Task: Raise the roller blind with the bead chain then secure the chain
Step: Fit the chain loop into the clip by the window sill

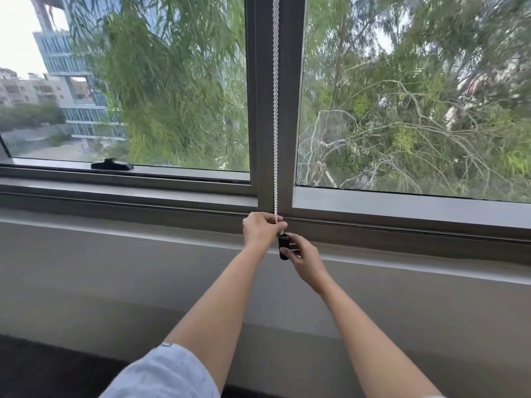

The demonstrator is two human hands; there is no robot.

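A dark floor is seen at the lower left, with a grey wall behind it. At centre, the right hand is closed around a black chain holder. Just above it, the left hand is pinched on the white bead chain, which is stretched upright along the window frame. Trees are seen beyond the glass.
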